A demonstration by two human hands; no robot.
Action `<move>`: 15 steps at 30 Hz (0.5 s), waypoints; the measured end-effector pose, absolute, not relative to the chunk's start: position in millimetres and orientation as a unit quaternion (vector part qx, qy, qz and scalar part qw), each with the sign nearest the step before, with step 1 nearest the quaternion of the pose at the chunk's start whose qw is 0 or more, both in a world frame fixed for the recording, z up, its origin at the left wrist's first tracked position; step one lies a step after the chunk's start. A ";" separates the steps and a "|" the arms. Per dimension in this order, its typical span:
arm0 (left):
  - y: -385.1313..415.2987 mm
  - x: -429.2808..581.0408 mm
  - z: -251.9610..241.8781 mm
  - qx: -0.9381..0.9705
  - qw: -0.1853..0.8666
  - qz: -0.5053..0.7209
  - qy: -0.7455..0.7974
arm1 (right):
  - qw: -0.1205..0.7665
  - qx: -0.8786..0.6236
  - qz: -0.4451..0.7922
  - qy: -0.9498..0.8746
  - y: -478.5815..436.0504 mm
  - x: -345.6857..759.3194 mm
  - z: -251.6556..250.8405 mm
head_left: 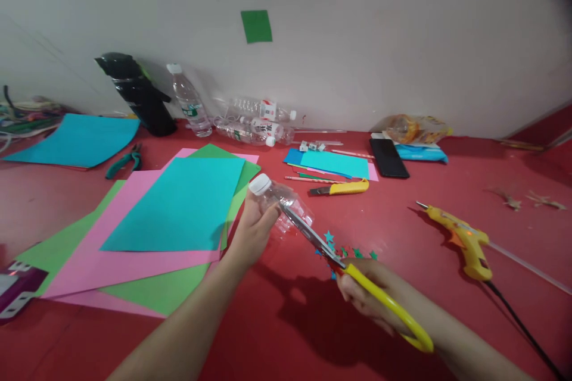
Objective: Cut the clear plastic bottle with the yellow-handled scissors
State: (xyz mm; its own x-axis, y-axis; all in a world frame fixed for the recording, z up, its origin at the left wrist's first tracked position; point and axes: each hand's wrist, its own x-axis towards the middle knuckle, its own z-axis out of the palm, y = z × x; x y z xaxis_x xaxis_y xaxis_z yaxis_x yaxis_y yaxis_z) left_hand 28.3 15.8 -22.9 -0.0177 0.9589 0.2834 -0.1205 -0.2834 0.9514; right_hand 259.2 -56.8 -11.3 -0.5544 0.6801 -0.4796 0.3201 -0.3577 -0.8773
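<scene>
My left hand [254, 227] grips a clear plastic bottle [290, 199] near its white cap, which points up and to the left. The bottle's lower end seems to be cut off, though its clear edge is hard to make out. In my right hand [364, 289] is a pair of scissors [379, 297] with yellow handles. Their blades reach toward the bottle and their tips lie at its side, close to my left fingers. Whether the tips touch the plastic I cannot tell. Small coloured stars [329, 237] lie on the red table behind the scissors.
Stacked coloured paper [179, 208] covers the left side, with pliers [126, 162] behind it. A yellow utility knife [344, 188] and a black phone [388, 158] lie beyond the bottle. At right rests a corded glue gun [460, 238]. Bottles [257, 122] and a black flask [138, 95] stand or lie along the wall.
</scene>
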 end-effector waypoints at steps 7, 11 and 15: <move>13.6 29.4 -12.8 0.575 0.428 0.575 0.394 | 0.138 -0.447 0.677 -0.569 -55.0 261.1 -9.9; 13.6 29.1 -11.6 0.581 0.432 0.572 0.385 | 0.129 -0.446 0.691 -0.554 -54.5 260.1 -4.6; 13.9 28.3 -12.8 0.575 0.442 0.574 0.381 | 0.128 -0.466 0.689 -0.540 -57.5 255.6 2.8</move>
